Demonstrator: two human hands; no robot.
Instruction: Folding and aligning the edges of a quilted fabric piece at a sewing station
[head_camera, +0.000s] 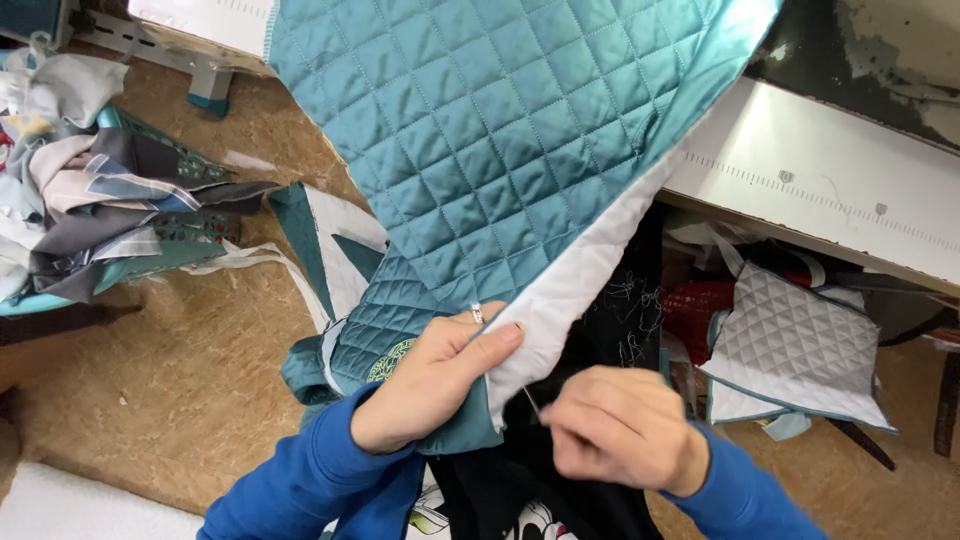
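Note:
A teal quilted fabric piece (500, 130) with a white padded lining edge (575, 280) hangs down from the white table toward my lap. My left hand (435, 375), wearing a ring, pinches the fabric's lower edge between thumb and fingers. My right hand (620, 430) is closed just right of it, gripping a small thin metal tool (530, 402) whose tip points at the lining edge. Both arms wear blue sleeves. Black cloth lies under my hands.
A white worktable with a ruler strip (820, 185) stands at the right. A heap of fabric scraps (90, 190) lies on the brown floor at left. A grey quilted piece (795, 350) and a red mesh item (700, 305) sit under the table.

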